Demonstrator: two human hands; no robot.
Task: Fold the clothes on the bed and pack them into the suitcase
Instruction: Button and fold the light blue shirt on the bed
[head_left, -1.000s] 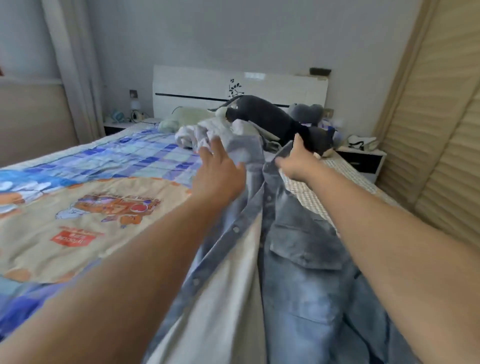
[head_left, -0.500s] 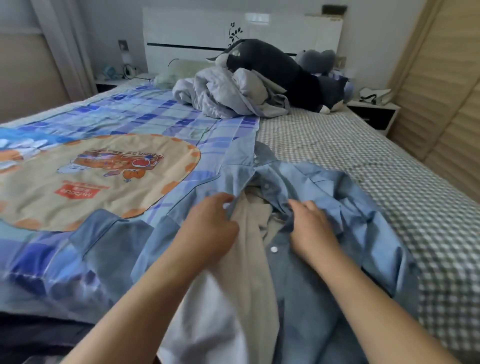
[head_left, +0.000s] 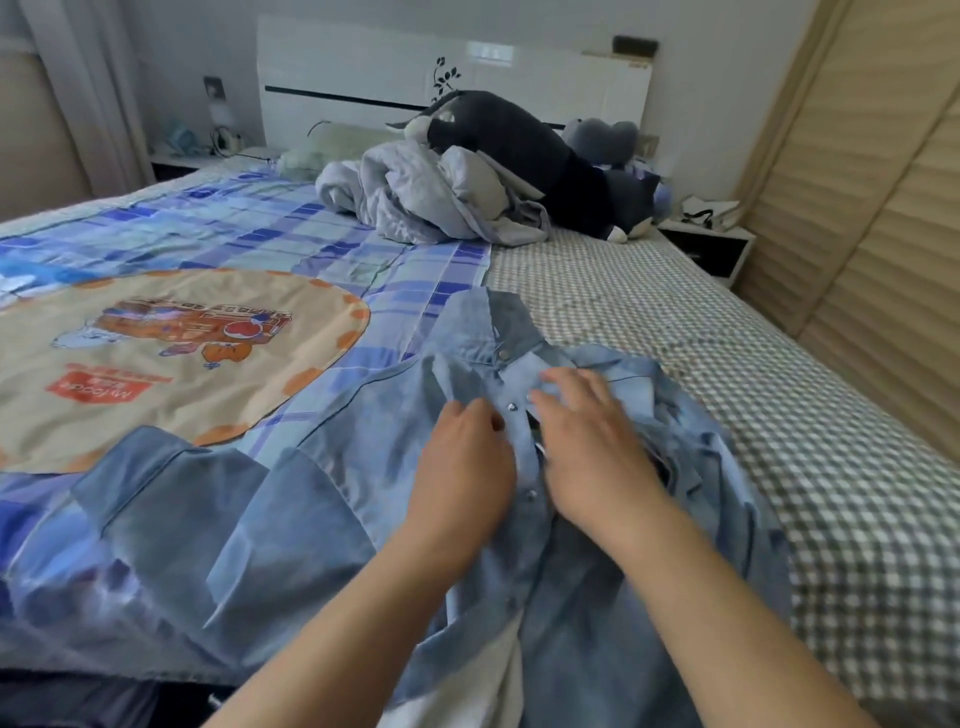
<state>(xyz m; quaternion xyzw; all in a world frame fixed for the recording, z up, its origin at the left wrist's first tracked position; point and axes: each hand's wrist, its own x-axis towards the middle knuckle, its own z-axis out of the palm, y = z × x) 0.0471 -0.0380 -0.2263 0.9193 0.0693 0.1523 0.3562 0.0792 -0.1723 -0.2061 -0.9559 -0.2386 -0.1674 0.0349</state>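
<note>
pressing both hands (head_left: 462, 467) (head_left: 592, 447) on soft, rumpled denim shirt (head_left: 363, 467).

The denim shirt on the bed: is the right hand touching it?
Touching. The head view shows the right hand lying flat on the denim shirt beside its snap placket, fingers spread on the cloth below the collar, with no gap.

**Both hands on shirt front, near edge of bed**

Both forearms reach forward from the near edge, bare, converging toward the middle. Left hand (head_left: 462, 462) palm-down, fingers curled at the tips, apparently pinching the denim shirt (head_left: 363, 415) placket. Right hand (head_left: 587, 447) palm-down just beside it, fingers extended, lying flat on the cloth near the collar. The hands lie close together, not touching.
</note>
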